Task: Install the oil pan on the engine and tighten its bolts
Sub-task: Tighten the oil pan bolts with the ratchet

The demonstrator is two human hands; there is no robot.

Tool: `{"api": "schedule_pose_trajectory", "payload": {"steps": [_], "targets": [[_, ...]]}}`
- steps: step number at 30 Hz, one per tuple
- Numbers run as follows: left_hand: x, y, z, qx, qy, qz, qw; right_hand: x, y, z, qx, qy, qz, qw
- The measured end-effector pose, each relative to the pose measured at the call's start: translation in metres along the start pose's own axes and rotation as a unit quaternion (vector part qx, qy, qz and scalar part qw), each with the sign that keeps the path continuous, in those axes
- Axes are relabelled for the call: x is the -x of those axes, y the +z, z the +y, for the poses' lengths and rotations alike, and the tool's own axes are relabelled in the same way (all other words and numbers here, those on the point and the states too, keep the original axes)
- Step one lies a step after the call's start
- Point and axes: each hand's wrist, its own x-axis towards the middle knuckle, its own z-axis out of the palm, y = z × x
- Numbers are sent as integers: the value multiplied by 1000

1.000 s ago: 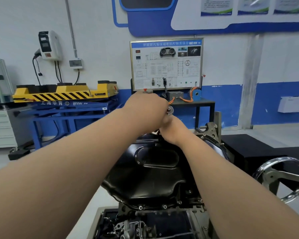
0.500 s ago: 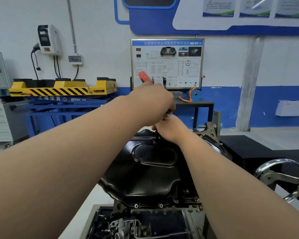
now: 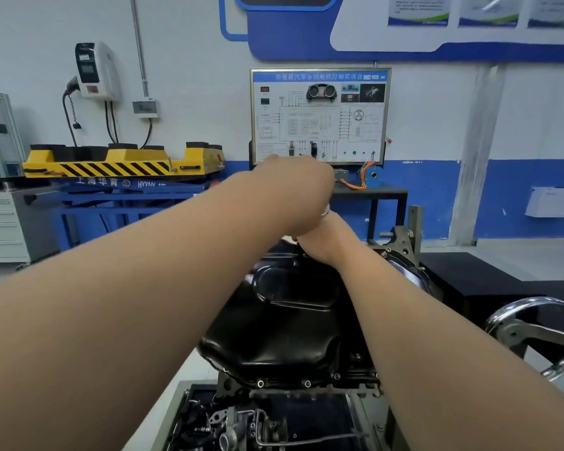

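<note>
Oil pan far rim: left hand grips metal tool; right hand grip unclear.

The left hand and right hand crowd the far rim of the domed black steel oil pan, with a grey metal stand bracket just right of them. A chromed spoked handwheel blocks the near right. The pan's near row of silver bolts lies open to reach between the two forearms.
</note>
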Motion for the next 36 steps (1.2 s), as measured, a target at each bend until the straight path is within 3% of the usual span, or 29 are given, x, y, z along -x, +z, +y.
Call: {"api": "schedule_pose_trajectory", "payload": {"steps": [2,4,6,8,10,12,16,18,22,30,36], "targets": [[4,-5,-6,-61,39,-16,997,2,-4,-3,-22,-24,-2,999],[5,-1,-8,-119,81,22,989,1,-4,-5,-26,-25,8,999],[4,6,-8,-126,96,53,986,-2,-1,-3,37,-31,9,999],[3,10,-10,-90,63,68,992,-5,3,-2,48,-20,15,999],[5,11,-8,-56,15,70,996,-4,5,-4,-60,-10,9,998],[5,14,-3,-17,-21,73,997,0,6,-6,-92,-18,4,996],[1,8,1,-26,5,18,999,1,6,-5,57,8,33,998],[3,2,-3,-53,38,-16,998,1,4,-3,71,-14,23,997],[3,9,-7,-120,98,52,987,-3,0,-4,77,-31,8,996],[9,26,-5,39,-64,81,994,4,7,-5,-23,58,35,997],[6,12,-7,-69,39,-2,997,7,3,-10,71,-8,39,997]]}}
